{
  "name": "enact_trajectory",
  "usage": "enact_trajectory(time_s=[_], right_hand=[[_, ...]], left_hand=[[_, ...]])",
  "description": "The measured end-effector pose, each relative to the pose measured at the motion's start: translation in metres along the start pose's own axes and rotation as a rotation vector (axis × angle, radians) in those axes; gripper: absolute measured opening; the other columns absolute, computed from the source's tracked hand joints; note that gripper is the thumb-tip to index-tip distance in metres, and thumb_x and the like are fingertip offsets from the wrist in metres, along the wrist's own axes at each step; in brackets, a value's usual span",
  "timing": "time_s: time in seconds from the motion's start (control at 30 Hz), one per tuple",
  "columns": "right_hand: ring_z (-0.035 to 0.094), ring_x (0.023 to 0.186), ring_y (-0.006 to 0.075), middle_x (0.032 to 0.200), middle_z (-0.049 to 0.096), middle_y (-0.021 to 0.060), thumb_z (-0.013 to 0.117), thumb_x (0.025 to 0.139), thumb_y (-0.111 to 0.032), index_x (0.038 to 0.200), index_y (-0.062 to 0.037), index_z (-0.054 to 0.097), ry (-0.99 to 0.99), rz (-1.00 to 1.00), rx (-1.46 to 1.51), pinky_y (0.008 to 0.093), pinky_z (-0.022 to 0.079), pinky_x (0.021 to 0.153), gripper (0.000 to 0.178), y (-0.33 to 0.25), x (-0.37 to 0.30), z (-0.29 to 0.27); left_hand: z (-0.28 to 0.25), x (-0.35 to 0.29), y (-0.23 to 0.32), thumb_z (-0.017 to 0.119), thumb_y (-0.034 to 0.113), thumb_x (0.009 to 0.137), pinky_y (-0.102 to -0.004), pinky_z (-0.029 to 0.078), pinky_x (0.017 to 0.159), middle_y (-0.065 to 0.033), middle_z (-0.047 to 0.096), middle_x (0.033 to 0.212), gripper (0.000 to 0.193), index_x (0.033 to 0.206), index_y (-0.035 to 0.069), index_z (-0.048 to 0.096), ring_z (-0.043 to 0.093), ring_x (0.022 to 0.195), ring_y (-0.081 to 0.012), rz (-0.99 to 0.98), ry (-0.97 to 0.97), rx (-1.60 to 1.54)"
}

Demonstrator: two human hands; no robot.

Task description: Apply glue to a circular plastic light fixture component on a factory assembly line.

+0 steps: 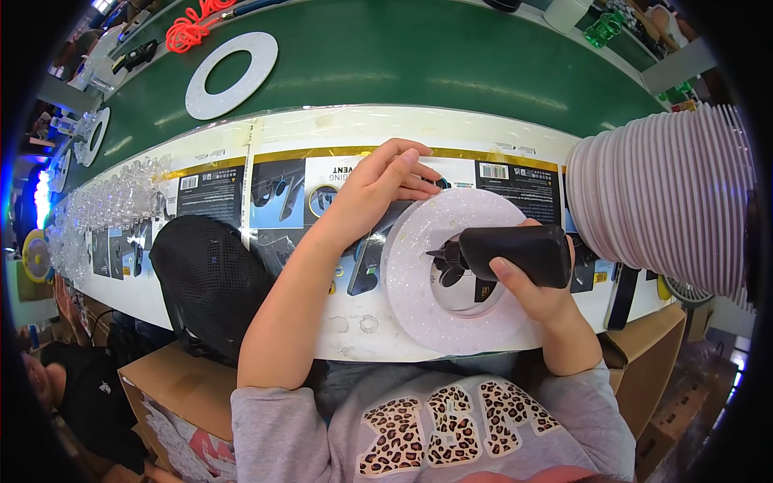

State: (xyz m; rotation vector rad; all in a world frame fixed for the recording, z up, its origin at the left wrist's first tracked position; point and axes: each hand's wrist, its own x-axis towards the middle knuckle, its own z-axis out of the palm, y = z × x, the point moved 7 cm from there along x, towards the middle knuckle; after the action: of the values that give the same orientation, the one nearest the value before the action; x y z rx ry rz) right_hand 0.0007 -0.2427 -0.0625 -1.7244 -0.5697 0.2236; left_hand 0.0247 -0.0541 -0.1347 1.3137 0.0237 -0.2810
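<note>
In front of me lies a flat, white speckled ring (409, 282) with a wide round hole; a second layer seems to sit beneath it. My right hand (531, 286) is closed around a black hand-held tool (515, 251) with a thick rounded body, tilted over the hole. Its narrower dark end points left above the ring; its exact kind is unclear. At the ring's far left edge, my left hand (385, 181) has its fingers stretched out, holding nothing. Its fingertips are close to the rim; contact is uncertain. A small clear round piece (368, 324) lies left of the ring.
A tall stack of white rings (660, 197) stands right. Many clear plastic pieces (113, 201) cover the left side, near a black mesh cap (211, 282). Beyond runs a green belt (386, 56) carrying another ring (262, 60). Cardboard boxes (181, 382) flank me; a person (84, 394) sits at left.
</note>
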Motion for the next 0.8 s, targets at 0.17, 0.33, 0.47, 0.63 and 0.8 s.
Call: enact_trajectory(time_s=[0.17,0.33,0.47,0.63,0.8], right_hand=[[0.058,0.057,0.0106,0.065,0.063,0.0064,0.073,0.075,-0.006,0.086,0.0044,0.066,-0.007,-0.002,-0.006,0.0216,0.043,0.053,0.017,-0.0007,0.0008,0.0004],[0.062,0.063,0.0111,0.072,0.066,0.0079,0.073,0.074,-0.005,0.088,0.0044,0.066,0.085,-0.019,0.106,0.0216,0.047,0.058,0.019,-0.0010,-0.0034,-0.0052],[0.064,0.066,0.0129,0.077,0.067,0.0095,0.073,0.072,-0.004,0.089,0.0044,0.066,0.066,0.031,0.172,0.0225,0.049,0.061,0.020,-0.0027,-0.0032,-0.0052],[0.067,0.070,0.0150,0.080,0.069,0.0114,0.074,0.071,-0.004,0.090,0.0037,0.066,-0.009,0.011,0.122,0.0247,0.051,0.065,0.022,-0.0047,-0.0046,-0.0003],[0.066,0.070,0.0139,0.081,0.069,0.0111,0.074,0.072,-0.005,0.090,0.0036,0.066,-0.049,0.080,0.149,0.0246,0.051,0.065,0.022,-0.0031,-0.0045,0.0028]], left_hand=[[0.0002,-0.0007,0.0001,0.035,0.030,0.101,-0.0327,0.049,0.089,-0.0197,0.061,0.106,0.037,0.122,0.002,0.047,0.062,0.100,-0.0247,-0.004,0.002,-0.001],[0.0004,-0.0008,-0.0004,0.035,0.030,0.101,-0.0327,0.050,0.089,-0.0196,0.061,0.106,0.037,0.122,0.002,0.047,0.062,0.099,-0.0245,0.005,-0.004,-0.011],[0.0006,-0.0008,0.0003,0.035,0.030,0.101,-0.0328,0.049,0.089,-0.0196,0.061,0.106,0.036,0.122,0.002,0.047,0.063,0.099,-0.0245,0.010,-0.007,-0.003],[0.0005,-0.0007,0.0008,0.034,0.029,0.101,-0.0327,0.049,0.089,-0.0194,0.061,0.106,0.036,0.121,0.002,0.046,0.063,0.099,-0.0244,0.005,0.003,0.007],[0.0005,-0.0007,0.0017,0.034,0.029,0.101,-0.0326,0.049,0.089,-0.0190,0.061,0.106,0.036,0.121,0.001,0.046,0.063,0.099,-0.0243,0.006,0.005,0.017]])
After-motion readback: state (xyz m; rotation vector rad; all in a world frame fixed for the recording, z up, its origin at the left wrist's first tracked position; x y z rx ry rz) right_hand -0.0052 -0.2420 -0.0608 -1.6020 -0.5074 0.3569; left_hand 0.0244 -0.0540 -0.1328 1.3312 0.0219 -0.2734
